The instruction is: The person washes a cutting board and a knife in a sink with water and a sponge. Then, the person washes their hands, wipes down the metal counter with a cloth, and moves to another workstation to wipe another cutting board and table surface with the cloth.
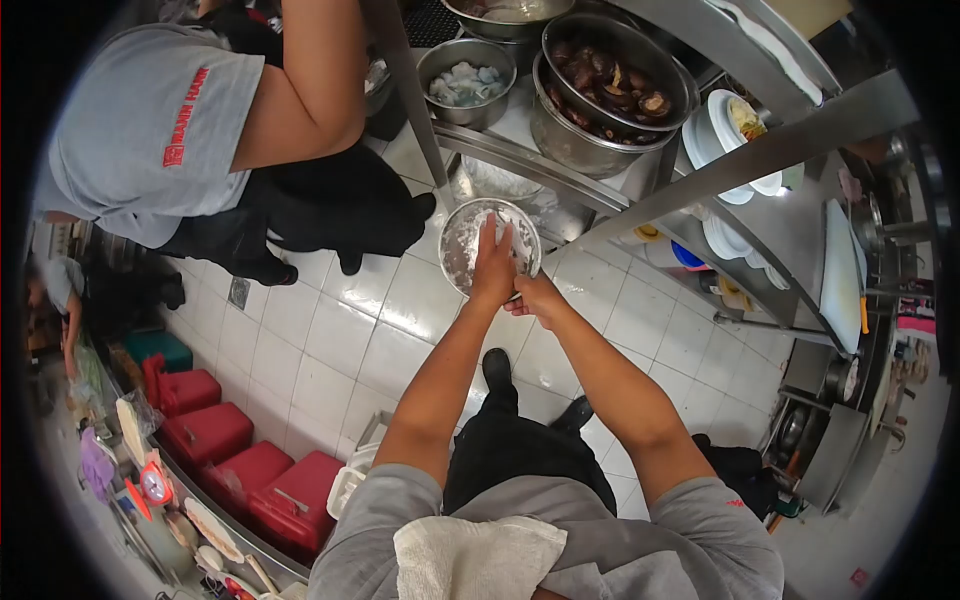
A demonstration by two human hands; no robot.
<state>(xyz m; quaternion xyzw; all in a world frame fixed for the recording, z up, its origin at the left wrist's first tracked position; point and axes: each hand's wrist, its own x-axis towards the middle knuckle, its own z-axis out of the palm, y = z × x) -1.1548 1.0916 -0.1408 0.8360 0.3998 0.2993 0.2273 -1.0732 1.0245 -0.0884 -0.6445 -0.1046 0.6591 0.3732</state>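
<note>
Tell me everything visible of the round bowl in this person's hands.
The bowl is silvery and metal-looking, its inside smeared with white; wet or powdery, I cannot tell. It is held opening up, above the tiled floor, beside steel shelving. The right hand appears to grip its near rim; the left hand reaches over its inside, contact unclear.

Both your arms reach forward and down, forearms converging. Left forearm (442, 360), right forearm (592, 352): bare. Your left hand (494, 270) is back up, fingers (488, 236) extended, V-shaped gap between them. Your right hand (538, 297) sits just beside your left wrist, fingers curled inward; contact between hands unclear.
</note>
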